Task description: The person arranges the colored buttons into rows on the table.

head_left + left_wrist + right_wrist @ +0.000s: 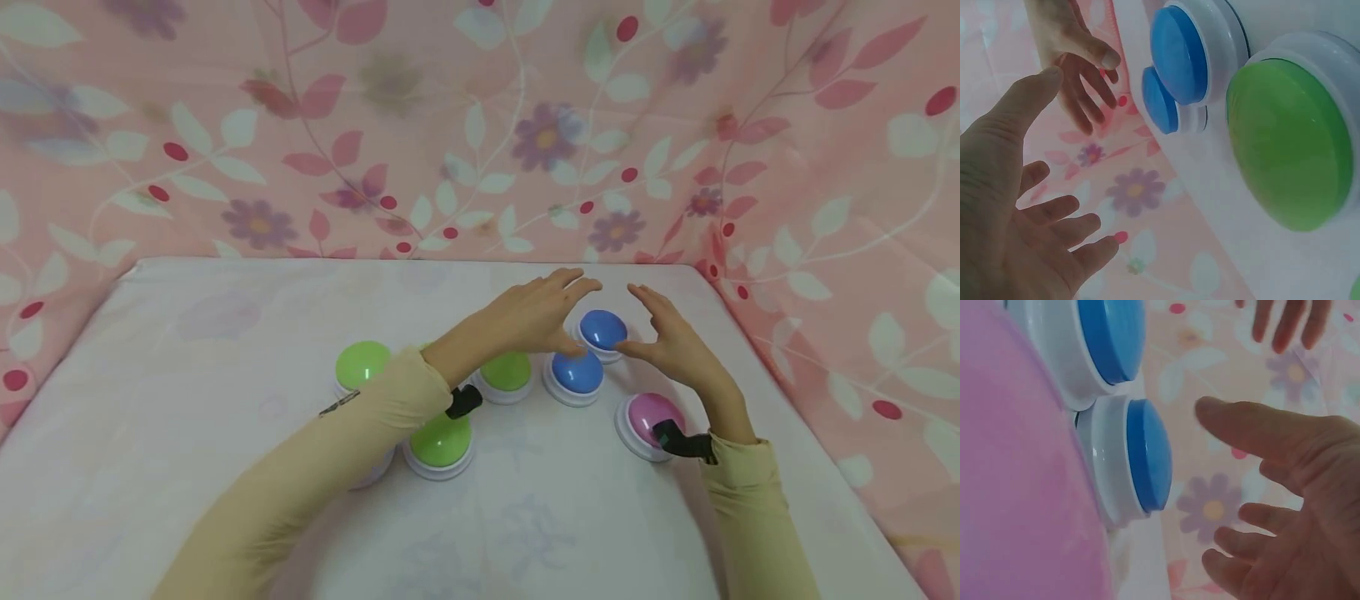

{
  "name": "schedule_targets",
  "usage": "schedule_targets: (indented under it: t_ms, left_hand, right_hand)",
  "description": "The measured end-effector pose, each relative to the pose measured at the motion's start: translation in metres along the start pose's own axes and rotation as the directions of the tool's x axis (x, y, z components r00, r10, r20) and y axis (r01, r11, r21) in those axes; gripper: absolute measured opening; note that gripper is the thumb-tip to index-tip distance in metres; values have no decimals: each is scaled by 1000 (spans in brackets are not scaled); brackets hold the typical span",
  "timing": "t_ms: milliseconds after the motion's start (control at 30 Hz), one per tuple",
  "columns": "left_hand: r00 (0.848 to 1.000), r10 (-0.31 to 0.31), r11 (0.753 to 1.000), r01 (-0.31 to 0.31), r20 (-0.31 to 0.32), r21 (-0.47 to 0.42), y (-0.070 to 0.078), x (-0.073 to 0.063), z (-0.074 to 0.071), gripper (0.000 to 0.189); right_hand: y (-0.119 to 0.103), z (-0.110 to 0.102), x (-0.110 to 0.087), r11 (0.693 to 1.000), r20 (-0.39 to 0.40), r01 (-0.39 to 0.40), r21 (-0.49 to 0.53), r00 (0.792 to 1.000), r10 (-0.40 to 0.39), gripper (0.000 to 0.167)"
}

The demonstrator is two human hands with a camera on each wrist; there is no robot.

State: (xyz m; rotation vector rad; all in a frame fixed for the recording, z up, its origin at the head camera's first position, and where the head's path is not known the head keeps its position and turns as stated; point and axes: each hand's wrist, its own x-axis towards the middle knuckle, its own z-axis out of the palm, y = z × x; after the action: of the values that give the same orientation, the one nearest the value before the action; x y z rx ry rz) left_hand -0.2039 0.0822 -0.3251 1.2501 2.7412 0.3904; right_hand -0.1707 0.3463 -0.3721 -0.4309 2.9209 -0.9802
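Observation:
In the head view my left hand (534, 317) hovers palm inward, fingers spread and nothing held. Facing it, my right hand (673, 343) is also spread and holds nothing. Two dome-topped push buttons with white bases stand below and between them: a near blue button (577, 373) and a far blue button (602, 329). A green button (506, 372) sits under my left wrist. Below my right wrist is a pink button (652, 417), partly covered by the black wrist camera. The left wrist view shows my left fingers apart from the blue domes (1179, 55).
More green buttons stand to the left, one green button (363, 364) behind my left sleeve and another green button (441, 442) in front. The sleeve hides part of another base (375, 473). A white cloth covers the table (187, 375); floral curtains (450, 125) hang behind and at the sides.

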Motion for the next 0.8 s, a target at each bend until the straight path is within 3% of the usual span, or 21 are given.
schedule_targets:
  t_ms: [200,433,667,800]
  left_hand:
    - [999,-32,999,33,32,-42,-2,28,13,91]
    - [994,-91,987,97,55,-128,-2,54,28,91]
    - [988,-129,977,141,83,-161,6,69,44,87]
    - [981,-168,968,183,99,-170,11,72,51,87]
  right_hand:
    - [19,-8,-5,994,80,-106,42,992,102,100]
    - [31,-18,-7,985,97,-163,53,983,157,103]
    - [34,-20,-8,984,143,-170,49,976,162,100]
    - [29,-17,-6,982,236,-173,77,960,151,98]
